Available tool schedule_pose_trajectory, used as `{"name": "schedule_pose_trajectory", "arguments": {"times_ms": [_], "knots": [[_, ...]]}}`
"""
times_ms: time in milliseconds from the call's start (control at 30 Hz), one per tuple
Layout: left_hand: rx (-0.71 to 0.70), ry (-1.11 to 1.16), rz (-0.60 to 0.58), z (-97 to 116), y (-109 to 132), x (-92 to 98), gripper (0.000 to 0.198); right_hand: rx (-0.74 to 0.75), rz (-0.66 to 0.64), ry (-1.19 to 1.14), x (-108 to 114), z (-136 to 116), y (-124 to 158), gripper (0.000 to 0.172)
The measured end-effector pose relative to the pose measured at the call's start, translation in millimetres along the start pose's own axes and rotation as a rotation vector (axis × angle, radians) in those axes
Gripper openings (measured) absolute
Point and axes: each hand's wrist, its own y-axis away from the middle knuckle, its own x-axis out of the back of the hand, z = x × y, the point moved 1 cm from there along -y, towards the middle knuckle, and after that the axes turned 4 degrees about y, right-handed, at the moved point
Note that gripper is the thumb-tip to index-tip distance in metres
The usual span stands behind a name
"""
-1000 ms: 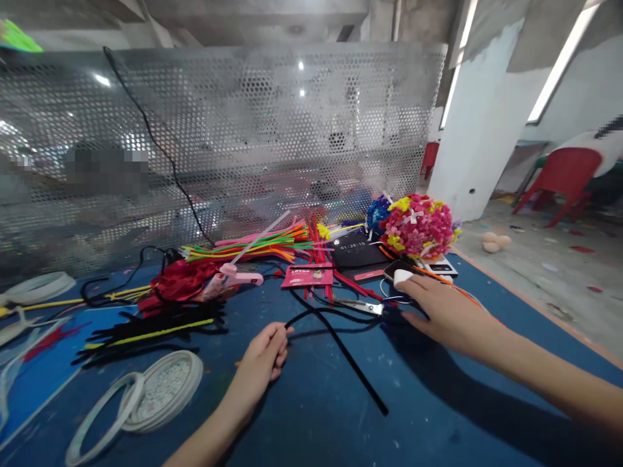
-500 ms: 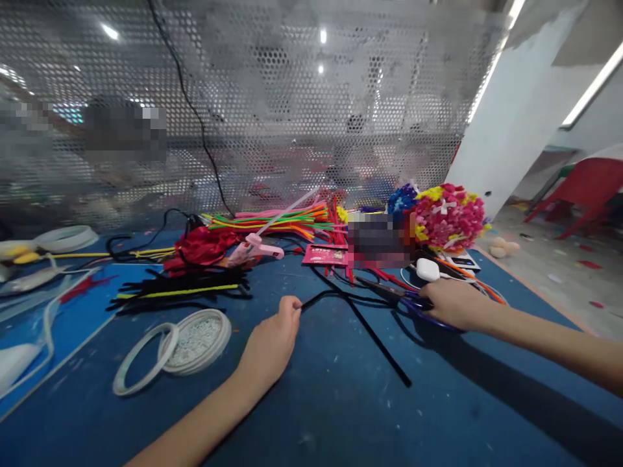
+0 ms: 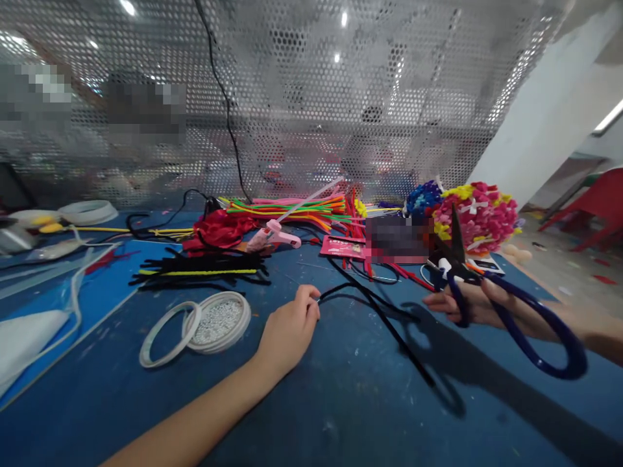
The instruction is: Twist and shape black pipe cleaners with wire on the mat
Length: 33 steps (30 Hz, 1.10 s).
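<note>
My left hand (image 3: 291, 327), near the middle of the blue table (image 3: 311, 415), pinches the end of a thin black stem (image 3: 341, 287). That stem runs right across a second, straight black stem (image 3: 396, 334) lying on the table. At the right, my right hand (image 3: 491, 305) holds large scissors (image 3: 545, 327) with dark blue handles, raised above the table. Their blades point up and away, in front of the pink flower bunch (image 3: 479, 217). Some fingers of that hand stretch out to the left past the handle.
A round container of small beads (image 3: 219, 322) and its ring lid (image 3: 170, 334) sit left of my left hand. Behind are black stems (image 3: 199, 271), a pink glue gun (image 3: 275, 237), red cloth (image 3: 219, 227), coloured stems (image 3: 292, 213) and a pink packet (image 3: 343, 246). Perforated metal (image 3: 302, 104) stands behind.
My right hand has lifted the scissors off the table and turned them, blades now upward. My left hand still pinches the black stem. The view has shifted, moving most things rightward.
</note>
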Motion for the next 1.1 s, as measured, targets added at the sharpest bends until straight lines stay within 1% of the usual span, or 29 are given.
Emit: {"name": "schedule_pose_trajectory", "arguments": {"times_ms": [67, 133, 167, 200, 233, 300, 333, 367, 433, 500, 600, 733, 967, 1100], "knots": [[0.000, 0.029, 0.009, 0.3, -0.4, -0.2, 0.014, -0.019, -0.087, -0.320, -15.5, 0.0, -4.1, 0.039], [0.014, 0.070, 0.036, 0.8, -0.8, -0.2, 0.013, -0.070, -0.165, -0.502, -34.7, -2.5, -7.1, 0.024], [0.026, 0.084, 0.050, 1.1, -0.8, -0.1, 0.011, -0.108, -0.204, -0.552, -44.7, -4.8, -7.2, 0.022], [0.036, 0.088, 0.062, 1.4, -0.7, 0.1, 0.009, -0.174, -0.238, -0.587, -54.5, -7.4, -6.4, 0.022], [0.042, 0.078, 0.070, 1.8, -0.3, 0.3, 0.006, -0.272, -0.278, -0.611, -63.9, -10.0, -4.6, 0.026], [0.041, 0.025, 0.074, 2.8, 0.9, 0.6, 0.003, -0.468, -0.351, -0.643, -80.2, -15.3, 0.5, 0.042], [0.037, -0.014, 0.072, 3.3, 1.7, 0.5, 0.002, -0.535, -0.390, -0.639, -86.7, -17.7, 2.8, 0.049], [0.030, -0.062, 0.067, 3.8, 2.6, 0.3, 0.002, -0.568, -0.424, -0.631, -92.1, -20.1, 4.5, 0.054], [0.010, -0.157, 0.054, 4.5, 4.4, -0.6, 0.002, -0.585, -0.473, -0.593, -99.6, -24.5, 5.3, 0.059], [-0.020, -0.230, 0.036, 5.1, 5.9, -2.0, 0.003, -0.604, -0.494, -0.549, -103.9, -28.6, 2.9, 0.060], [-0.051, -0.283, 0.013, 6.2, 7.6, -4.2, 0.005, -0.651, -0.483, -0.488, -107.8, -33.9, -4.6, 0.063], [-0.100, -0.335, -0.019, 8.8, 9.8, -6.4, 0.009, -0.653, -0.472, -0.410, -112.9, -38.5, -15.6, 0.064], [-0.203, -0.338, -0.055, 8.7, 13.2, -7.7, 0.013, -0.611, -0.479, -0.372, -119.5, -42.3, -27.0, 0.064], [-0.253, -0.296, -0.067, 6.0, 12.8, -8.2, 0.012, -0.585, -0.455, -0.328, -122.0, -36.6, -33.6, 0.066]]}}
